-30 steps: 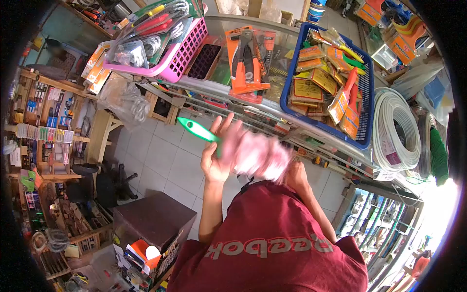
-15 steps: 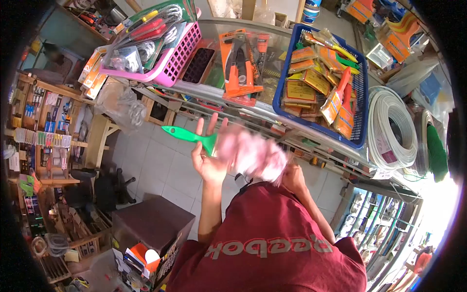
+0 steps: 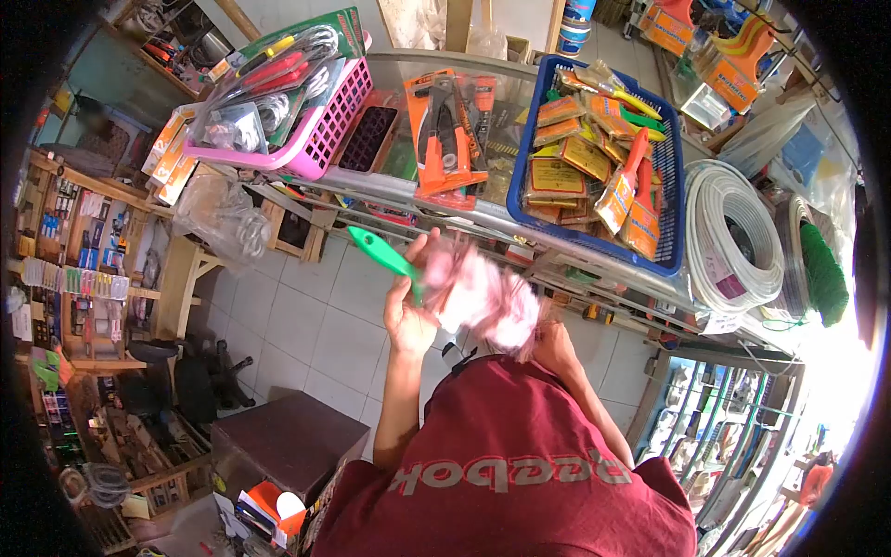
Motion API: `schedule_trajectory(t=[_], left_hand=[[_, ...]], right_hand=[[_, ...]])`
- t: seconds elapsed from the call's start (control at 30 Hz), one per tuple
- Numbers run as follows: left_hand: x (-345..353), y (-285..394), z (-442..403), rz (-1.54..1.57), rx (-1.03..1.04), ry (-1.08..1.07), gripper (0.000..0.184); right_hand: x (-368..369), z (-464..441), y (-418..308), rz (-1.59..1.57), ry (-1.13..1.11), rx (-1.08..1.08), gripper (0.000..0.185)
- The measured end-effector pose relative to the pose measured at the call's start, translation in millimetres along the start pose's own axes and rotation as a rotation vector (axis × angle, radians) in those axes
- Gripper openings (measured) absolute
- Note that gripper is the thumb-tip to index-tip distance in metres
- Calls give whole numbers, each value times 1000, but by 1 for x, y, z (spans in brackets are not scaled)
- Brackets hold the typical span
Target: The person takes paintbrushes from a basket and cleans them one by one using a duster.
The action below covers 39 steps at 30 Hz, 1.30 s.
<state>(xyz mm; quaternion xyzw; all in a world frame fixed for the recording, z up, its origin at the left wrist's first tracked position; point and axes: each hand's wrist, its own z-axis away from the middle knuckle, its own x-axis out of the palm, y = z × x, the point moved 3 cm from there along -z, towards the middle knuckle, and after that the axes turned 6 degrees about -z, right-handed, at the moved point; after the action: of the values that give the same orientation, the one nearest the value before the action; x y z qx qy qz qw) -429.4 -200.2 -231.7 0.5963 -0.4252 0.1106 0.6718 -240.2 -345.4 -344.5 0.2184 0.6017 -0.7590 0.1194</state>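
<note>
My left hand (image 3: 408,320) is closed around a paintbrush whose green handle (image 3: 380,252) sticks out up and to the left. A pink and white cloth (image 3: 483,295), smeared by motion, covers the brush's bristle end. At the cloth's lower right, my right hand (image 3: 554,347) grips it with bent fingers, partly hidden by the cloth. Both hands are in front of my chest, short of the glass counter. In a blue basket (image 3: 682,237) on that counter lie several packaged paintbrushes with red, yellow and green handles.
The glass counter (image 3: 501,139) also bears a pink basket (image 3: 317,153) of packaged tools, pliers (image 3: 452,139) in orange packaging and coils of white cable (image 3: 729,246). A dark brown box (image 3: 288,432) stands lower left, near wooden shelves (image 3: 176,278).
The paintbrush handle has tilted more upright and shifted right. My left fingers, spread before, have curled in around the brush and cloth. The right hand stays on the cloth.
</note>
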Motion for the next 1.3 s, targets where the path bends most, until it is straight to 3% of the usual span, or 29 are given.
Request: schedule_trajectory(t=[0.1,0.13,0.2,0.27,0.3,0.37,0.4,0.5,0.53,0.57,0.67,0.73,0.77,0.8,0.9,0.93,1.03,1.1,1.17,1.2,1.27,1.3], left_hand=[[-2,4,5,24,-74,-2,60],[-4,6,9,42,-108,-13,60],[-13,-11,2,518,-240,-368,62],[-23,-5,15,-4,-137,-157,59],[-29,-1,22,-262,-132,-48,57],[-31,3,33,-11,-248,14,51],[-34,8,39,1,-277,3,50],[-61,-5,51,-203,-207,98,58],[-69,-5,59,-195,-245,74,59],[-77,-5,67,-188,-282,49,60],[-73,27,91,-45,-479,-162,59],[-93,27,107,-51,-482,-173,59],[-101,28,116,-52,-487,-182,59],[-100,35,123,-79,-643,-21,54],[-89,55,117,-208,-459,-85,50],[-92,56,119,-205,-455,-58,49],[-106,55,127,-203,-439,-1,47],[-115,54,128,-215,-411,1,45],[-119,57,127,-346,-403,23,43],[-121,58,128,-412,-399,36,41],[-126,54,132,-412,-418,171,39],[-127,54,130,-412,-420,203,38]], right_hand=[[-1,1,1,-141,179,58,40],[6,-4,7,-111,277,-189,40],[18,1,22,62,8,-15,40],[15,4,-5,150,-123,155,45],[18,4,-13,60,24,69,46],[21,3,-20,-118,305,-115,49],[28,1,-12,-78,206,-55,52],[45,15,-11,3,109,-246,53],[55,5,3,118,93,-175,52],[57,3,2,199,190,-370,47],[80,0,22,-192,181,-35,40],[96,-2,1,-506,125,-144,43],[94,1,-13,-8,91,-368,43],[100,5,-9,45,-9,-177,21],[115,2,17,-347,46,170,26],[125,2,13,-602,145,87,29],[126,5,-20,60,89,-304,31],[124,4,-39,-66,80,-225,34],[129,-2,-14,-297,-19,387,37],[135,-5,-23,-432,68,170,35],[133,-1,-37,-206,117,-171,29],[136,0,-24,-141,122,-140,28]])
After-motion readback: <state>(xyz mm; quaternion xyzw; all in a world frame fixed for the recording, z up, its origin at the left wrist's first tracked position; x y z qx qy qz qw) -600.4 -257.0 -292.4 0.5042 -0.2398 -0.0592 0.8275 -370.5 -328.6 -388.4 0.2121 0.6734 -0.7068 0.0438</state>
